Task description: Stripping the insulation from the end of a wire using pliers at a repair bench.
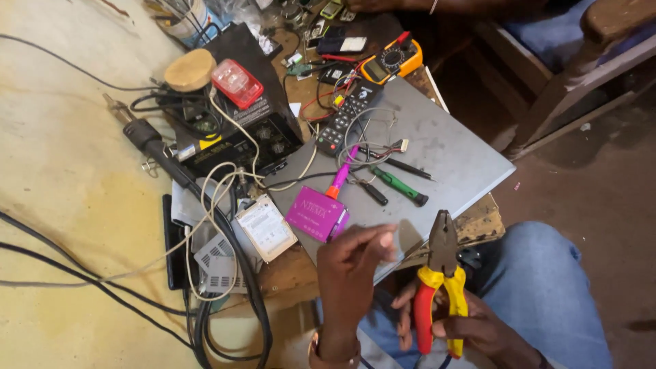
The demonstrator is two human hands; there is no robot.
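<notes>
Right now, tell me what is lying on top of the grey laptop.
On the grey laptop lie a purple box, a green-handled screwdriver, a black remote control and loose wires. The left hand covers its near edge, so anything there is hidden.

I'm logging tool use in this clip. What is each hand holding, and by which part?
The right hand holds the pliers by their red and yellow handles. The left hand has its fingertips pinched together; whether anything is between them cannot be told.
</notes>
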